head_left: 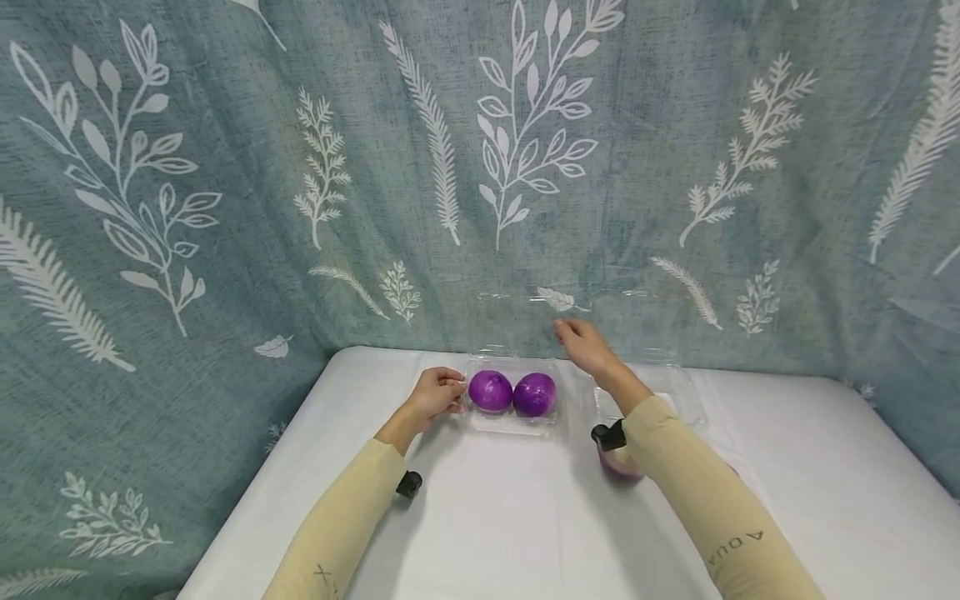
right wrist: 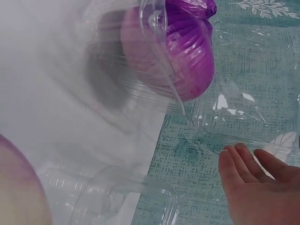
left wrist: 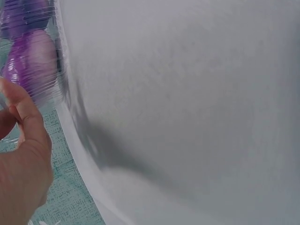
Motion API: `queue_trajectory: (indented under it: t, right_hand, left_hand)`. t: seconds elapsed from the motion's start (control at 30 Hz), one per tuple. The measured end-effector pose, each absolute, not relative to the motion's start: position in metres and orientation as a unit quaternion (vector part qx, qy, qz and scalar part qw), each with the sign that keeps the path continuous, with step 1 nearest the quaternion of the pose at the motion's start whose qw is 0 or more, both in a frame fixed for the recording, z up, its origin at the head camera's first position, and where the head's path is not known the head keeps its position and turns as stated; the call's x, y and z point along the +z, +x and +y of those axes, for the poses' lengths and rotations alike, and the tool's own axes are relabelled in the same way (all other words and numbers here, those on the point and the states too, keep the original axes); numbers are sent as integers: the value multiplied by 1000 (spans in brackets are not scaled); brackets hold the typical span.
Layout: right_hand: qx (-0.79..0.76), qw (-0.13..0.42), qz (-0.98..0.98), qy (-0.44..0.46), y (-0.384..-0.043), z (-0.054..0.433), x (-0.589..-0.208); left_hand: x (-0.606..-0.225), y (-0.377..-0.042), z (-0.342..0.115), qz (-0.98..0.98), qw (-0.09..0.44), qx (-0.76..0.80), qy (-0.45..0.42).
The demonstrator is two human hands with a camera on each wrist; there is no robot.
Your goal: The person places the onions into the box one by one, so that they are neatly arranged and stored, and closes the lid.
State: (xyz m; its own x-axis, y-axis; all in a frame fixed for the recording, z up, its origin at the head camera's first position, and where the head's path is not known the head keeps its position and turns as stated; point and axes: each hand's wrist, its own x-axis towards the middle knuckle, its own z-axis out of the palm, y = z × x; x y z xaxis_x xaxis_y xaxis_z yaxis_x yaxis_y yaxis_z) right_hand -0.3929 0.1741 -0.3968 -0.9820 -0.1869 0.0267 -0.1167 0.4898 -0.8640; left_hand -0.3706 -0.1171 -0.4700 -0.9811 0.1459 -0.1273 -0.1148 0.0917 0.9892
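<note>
A clear plastic clamshell (head_left: 513, 432) stands at the table's back with its lid raised against the curtain. Inside sit two round purple onions (head_left: 491, 391) (head_left: 535, 394). My left hand (head_left: 437, 393) is at the clamshell's left side, thumb and bent fingers pinching about its rim. My right hand (head_left: 590, 346) is up beside the raised lid's right edge, its fingers (right wrist: 241, 164) nearly straight and holding nothing. In the right wrist view one purple onion (right wrist: 192, 61) with a stubby stem shows behind the clear wall.
A second open clear clamshell (head_left: 686, 396) lies to the right, partly behind my right forearm. A pale and purple round vegetable (head_left: 621, 462) sits on the white table (head_left: 495, 525) under that forearm. A teal leaf-patterned curtain (head_left: 637, 167) hangs right behind the table's back edge.
</note>
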Motion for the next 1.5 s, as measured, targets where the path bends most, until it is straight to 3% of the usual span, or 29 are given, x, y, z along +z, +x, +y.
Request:
queue_trajectory:
  t: [0.77,1.5]
  right_hand:
    - [-528,32,846,-74,-377,180,-393]
    - [-517,85,846,-103,-355,191,-394]
  left_hand:
    - [-470,-366,-117,745,88,661,5]
    - [-469,-366,-114,748,87,658,8]
